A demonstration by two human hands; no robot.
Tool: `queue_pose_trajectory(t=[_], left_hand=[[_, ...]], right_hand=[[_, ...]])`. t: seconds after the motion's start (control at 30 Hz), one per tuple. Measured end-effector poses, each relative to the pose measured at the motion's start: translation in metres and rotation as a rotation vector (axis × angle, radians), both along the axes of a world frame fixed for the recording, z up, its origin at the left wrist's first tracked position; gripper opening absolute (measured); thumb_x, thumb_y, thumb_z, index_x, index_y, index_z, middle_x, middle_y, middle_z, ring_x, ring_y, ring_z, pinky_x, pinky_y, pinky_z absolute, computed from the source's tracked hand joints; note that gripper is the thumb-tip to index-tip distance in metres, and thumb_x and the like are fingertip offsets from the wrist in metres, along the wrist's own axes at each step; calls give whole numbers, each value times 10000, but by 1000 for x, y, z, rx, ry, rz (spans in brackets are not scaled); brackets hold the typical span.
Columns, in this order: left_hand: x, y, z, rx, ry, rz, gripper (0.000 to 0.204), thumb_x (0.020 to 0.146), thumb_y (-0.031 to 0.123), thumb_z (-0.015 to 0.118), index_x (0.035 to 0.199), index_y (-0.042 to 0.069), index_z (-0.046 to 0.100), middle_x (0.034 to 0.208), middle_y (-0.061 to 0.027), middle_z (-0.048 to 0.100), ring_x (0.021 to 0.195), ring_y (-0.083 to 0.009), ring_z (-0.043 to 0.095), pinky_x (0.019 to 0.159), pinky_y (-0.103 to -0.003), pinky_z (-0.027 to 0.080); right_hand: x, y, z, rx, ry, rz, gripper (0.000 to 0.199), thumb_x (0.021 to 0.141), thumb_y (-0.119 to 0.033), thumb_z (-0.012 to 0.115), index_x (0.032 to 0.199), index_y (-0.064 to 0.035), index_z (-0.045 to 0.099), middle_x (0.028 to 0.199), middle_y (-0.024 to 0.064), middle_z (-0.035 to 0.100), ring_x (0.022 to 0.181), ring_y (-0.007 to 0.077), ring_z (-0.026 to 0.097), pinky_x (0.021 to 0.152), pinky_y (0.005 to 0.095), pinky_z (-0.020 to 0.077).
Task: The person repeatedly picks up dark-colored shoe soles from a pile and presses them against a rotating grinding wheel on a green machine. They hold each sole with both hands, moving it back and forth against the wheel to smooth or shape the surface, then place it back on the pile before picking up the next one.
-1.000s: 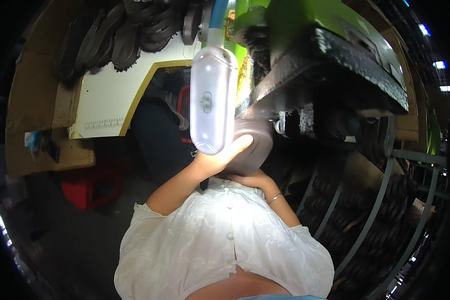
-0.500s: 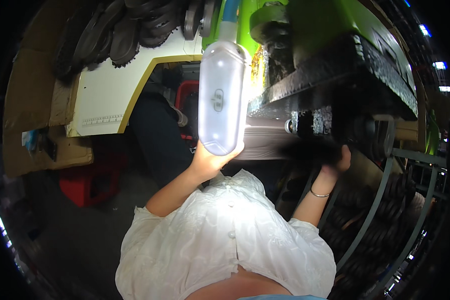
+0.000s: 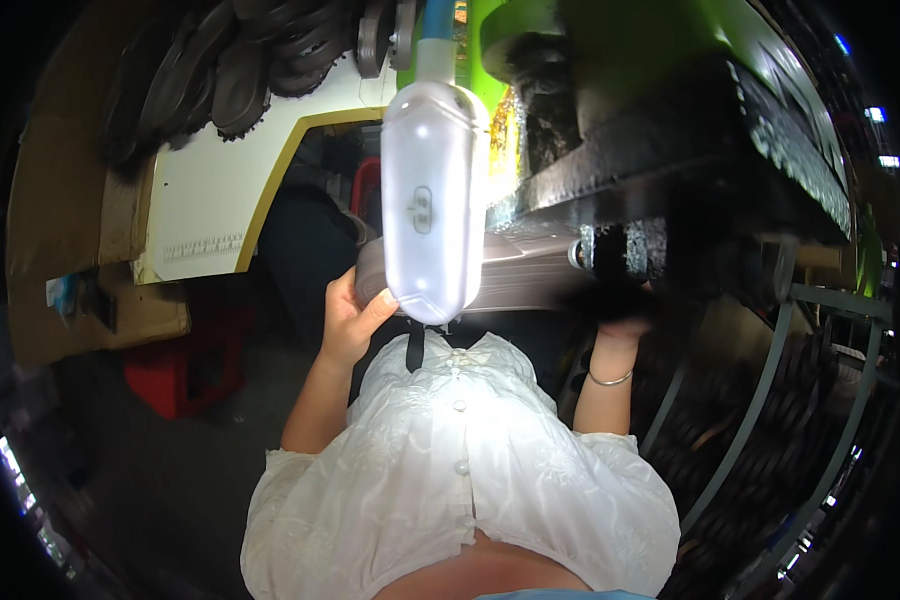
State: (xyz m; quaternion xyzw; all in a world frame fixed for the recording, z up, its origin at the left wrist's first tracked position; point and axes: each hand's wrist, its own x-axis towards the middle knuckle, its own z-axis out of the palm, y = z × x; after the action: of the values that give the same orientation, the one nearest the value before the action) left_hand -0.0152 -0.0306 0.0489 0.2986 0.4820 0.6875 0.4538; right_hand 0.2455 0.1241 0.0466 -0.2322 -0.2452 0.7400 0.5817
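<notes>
A long brown shoe sole or slipper (image 3: 525, 280) with ridged sides lies across the space beneath the machine. Its rounded left end is gripped by my left hand (image 3: 350, 322), the thumb on the near side and the fingers curled around the end. A translucent white oval lamp (image 3: 433, 200) hangs in front and covers part of the sole. The sole's right part meets a small metal roller-like head (image 3: 580, 252) under the green machine. My right hand (image 3: 625, 326) is by that right end; its fingers vanish in dark shadow, so its hold is hidden.
A green and black machine (image 3: 690, 150) overhangs from the right. Several dark slippers (image 3: 240, 95) lie on a white, yellow-edged table (image 3: 205, 205) at the left. A red stool (image 3: 180, 365) stands below it. Grey rack bars (image 3: 740, 440) rise on my right, with dark footwear behind.
My left hand has moved left, out from behind the lamp, and the sole's rounded end now shows there. My right hand has shifted left toward the machine head. The view has tilted slightly.
</notes>
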Motion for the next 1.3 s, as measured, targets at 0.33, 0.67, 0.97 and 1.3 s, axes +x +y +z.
queue_pose_trajectory(t=[0.33,0.67,0.97,1.3], left_hand=[[-29,-46,-10,-75,-29,57,468,730,184,627,1103,-64,491,1017,-109,569,941,-169,538,850,-285,394],[-58,-80,-37,-133,-154,38,496,715,115,635,1144,-61,457,1073,-128,552,989,-187,533,882,-309,397],[-7,-37,-95,-554,578,-511,438,701,192,705,1055,-17,553,947,-108,613,891,-186,573,782,-313,450],[51,75,33,88,518,-37,290,767,134,671,998,-22,592,865,-73,632,759,-113,583,705,-237,461]], right_hand=[[-50,-20,-2,-105,213,182,417,659,-139,510,1033,47,517,987,140,571,923,253,549,854,345,426],[-86,-38,2,-48,37,311,415,677,-62,518,1081,15,459,920,101,569,848,188,559,790,292,442],[-97,2,59,366,-392,555,267,624,-15,646,878,-4,566,794,48,585,747,138,554,689,249,450],[-77,19,63,961,-739,487,276,626,-65,706,861,0,576,751,25,573,749,107,543,691,265,440]])
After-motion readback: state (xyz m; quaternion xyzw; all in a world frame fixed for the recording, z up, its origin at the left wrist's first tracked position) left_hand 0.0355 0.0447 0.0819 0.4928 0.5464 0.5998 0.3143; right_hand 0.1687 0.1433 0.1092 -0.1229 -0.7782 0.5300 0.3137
